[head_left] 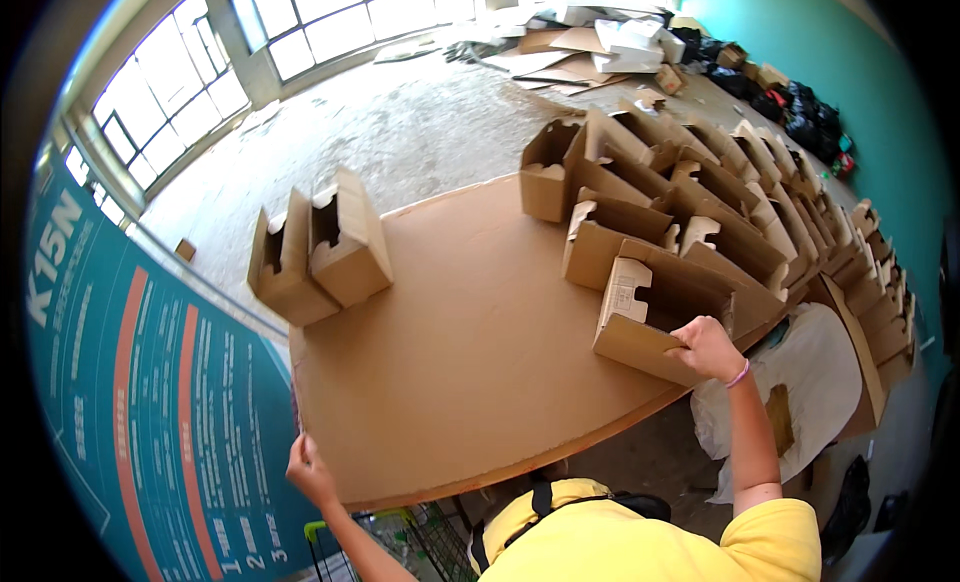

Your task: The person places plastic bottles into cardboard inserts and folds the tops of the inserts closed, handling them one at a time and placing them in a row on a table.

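My right hand (708, 348), a pink band at its wrist, grips the near wall of an open-topped cardboard box (640, 346). This box has cut-out flaps and stands at the table's right front. At the left edge of the cardboard-covered table (450, 372), my left hand (312, 470) is closed, thumb and fingers pressed together. What it pinches there, if anything, is too small to make out. Two similar boxes (345, 244) stand side by side at the table's far left. Several more open boxes (615, 232) crowd the right side, right behind the held one.
Left of the table rises a green printed panel (150, 402). Below the near edge is a wire cart (425, 542). Rows of boxes (885, 312) continue beyond the table's right end, near pale sheeting (825, 367). Flattened cardboard (570, 57) and black bags (805, 117) lie along the back.
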`<act>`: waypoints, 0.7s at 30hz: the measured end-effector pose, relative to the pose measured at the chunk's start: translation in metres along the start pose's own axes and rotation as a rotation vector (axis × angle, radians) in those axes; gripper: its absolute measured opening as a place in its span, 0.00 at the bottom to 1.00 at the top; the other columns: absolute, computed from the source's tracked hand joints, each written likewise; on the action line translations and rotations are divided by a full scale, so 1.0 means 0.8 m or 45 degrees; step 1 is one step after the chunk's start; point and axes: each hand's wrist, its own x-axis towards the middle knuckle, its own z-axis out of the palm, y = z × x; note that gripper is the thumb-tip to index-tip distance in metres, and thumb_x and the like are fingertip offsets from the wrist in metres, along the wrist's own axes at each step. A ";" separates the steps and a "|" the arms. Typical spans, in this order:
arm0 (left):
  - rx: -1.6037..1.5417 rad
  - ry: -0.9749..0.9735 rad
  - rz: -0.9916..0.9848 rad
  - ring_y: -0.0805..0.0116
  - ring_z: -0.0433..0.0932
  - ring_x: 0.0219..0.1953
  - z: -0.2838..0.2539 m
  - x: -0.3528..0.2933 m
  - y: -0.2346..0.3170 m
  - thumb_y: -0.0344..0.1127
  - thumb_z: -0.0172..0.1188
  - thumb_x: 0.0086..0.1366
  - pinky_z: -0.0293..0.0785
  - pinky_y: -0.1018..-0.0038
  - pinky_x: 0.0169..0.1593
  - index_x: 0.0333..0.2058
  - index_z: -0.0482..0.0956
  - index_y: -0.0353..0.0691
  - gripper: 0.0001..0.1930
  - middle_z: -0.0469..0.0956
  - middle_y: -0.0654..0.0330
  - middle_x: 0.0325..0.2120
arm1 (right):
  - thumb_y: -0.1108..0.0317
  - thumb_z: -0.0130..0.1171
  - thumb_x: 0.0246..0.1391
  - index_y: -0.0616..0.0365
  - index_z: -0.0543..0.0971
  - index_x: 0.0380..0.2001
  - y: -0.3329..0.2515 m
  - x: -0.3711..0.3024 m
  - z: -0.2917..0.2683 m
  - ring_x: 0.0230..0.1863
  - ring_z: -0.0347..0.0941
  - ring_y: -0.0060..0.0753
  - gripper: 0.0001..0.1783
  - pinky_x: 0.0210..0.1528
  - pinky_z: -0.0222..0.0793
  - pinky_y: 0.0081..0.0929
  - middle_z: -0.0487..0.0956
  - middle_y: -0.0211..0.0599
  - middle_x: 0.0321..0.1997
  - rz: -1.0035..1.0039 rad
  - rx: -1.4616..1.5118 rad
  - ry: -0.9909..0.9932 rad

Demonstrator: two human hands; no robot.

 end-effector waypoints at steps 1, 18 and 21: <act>0.043 0.091 -0.108 0.60 0.83 0.36 -0.030 -0.026 -0.024 0.30 0.56 0.66 0.79 0.70 0.41 0.43 0.80 0.29 0.11 0.83 0.49 0.35 | 0.61 0.66 0.44 0.54 0.84 0.27 -0.018 0.005 0.000 0.30 0.77 0.49 0.09 0.35 0.73 0.40 0.79 0.46 0.24 -0.054 -0.074 -0.042; 0.869 -0.700 -1.225 0.44 0.78 0.44 -0.072 -0.545 -0.319 0.40 0.67 0.45 0.73 0.54 0.50 0.36 0.80 0.34 0.20 0.80 0.42 0.38 | 0.68 0.64 0.42 0.54 0.77 0.23 -0.336 0.042 0.081 0.26 0.78 0.43 0.05 0.27 0.71 0.35 0.77 0.39 0.19 -0.995 0.013 -0.551; 1.270 -0.556 -1.189 0.51 0.78 0.48 -0.054 -0.524 -0.276 0.39 0.65 0.47 0.73 0.57 0.53 0.35 0.82 0.38 0.17 0.80 0.48 0.43 | 0.67 0.63 0.47 0.54 0.78 0.24 -0.346 0.038 0.083 0.25 0.77 0.43 0.05 0.26 0.71 0.35 0.77 0.39 0.19 -0.887 0.074 -0.520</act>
